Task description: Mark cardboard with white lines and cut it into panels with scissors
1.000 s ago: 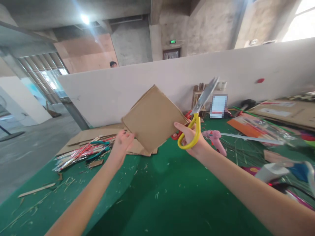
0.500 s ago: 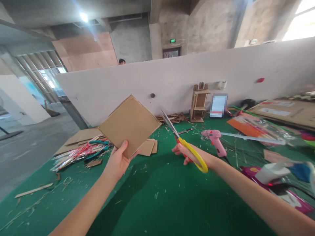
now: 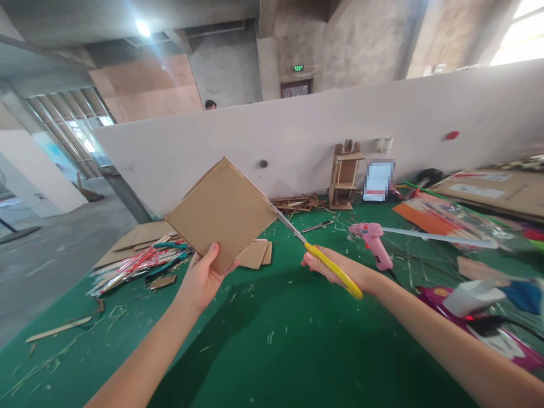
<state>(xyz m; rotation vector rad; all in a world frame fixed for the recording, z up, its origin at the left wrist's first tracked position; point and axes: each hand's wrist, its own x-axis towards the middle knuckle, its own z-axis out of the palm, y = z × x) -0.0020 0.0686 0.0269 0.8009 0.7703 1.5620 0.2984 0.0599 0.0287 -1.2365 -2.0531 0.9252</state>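
Note:
A square piece of cardboard (image 3: pixel 223 212) is held up, one corner pointing upward, above the green table (image 3: pixel 263 340). My left hand (image 3: pixel 206 277) grips its lower corner, thumb on the near face and fingers behind. My right hand (image 3: pixel 327 266) is closed round a pair of scissors (image 3: pixel 329 266) with yellow handles. The blades reach up and left to the cardboard's right corner and edge; their tips are partly hidden there, and I cannot tell whether they cut into it.
A pink glue gun (image 3: pixel 374 243) and a power strip (image 3: pixel 518 345) lie to the right. Wrapped sticks and teal-handled pliers (image 3: pixel 170 263) are on the left. A small cardboard shelf (image 3: pixel 345 178) stands by the white partition (image 3: pixel 212 141), near a utility knife (image 3: pixel 318 226).
The scissors have turned and shifted so that their blades now meet the cardboard's right corner. The cardboard has moved slightly left and up in view.

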